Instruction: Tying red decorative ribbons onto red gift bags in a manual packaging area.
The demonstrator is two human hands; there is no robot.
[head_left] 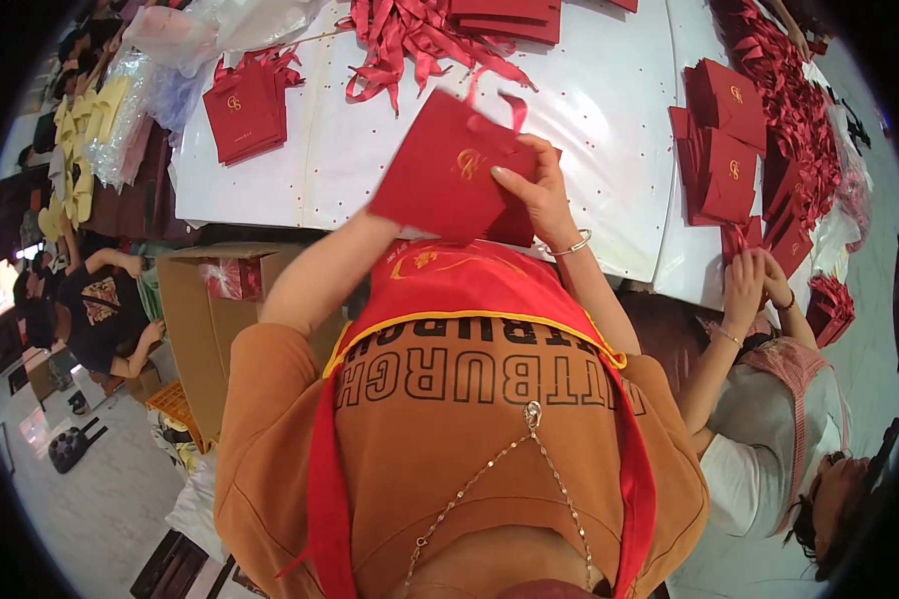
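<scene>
One red ribbon-handled gift bag [438, 165] is held above the near edge of the white table [609, 130], in the right hand [537, 190] (left fingers hidden, I cannot tell); strong thumb pressure could crease it.

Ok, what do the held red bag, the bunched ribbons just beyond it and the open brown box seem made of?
Red bag: probably stiff matte paper or card, judging by its flat faces and crisp edges.
Bunched ribbons: likely satin-type fabric, smooth with a soft sheen where they twist; exact fibre unclear.
Open brown box: looks like cardboard, dull and tan, with flat panels.
</scene>
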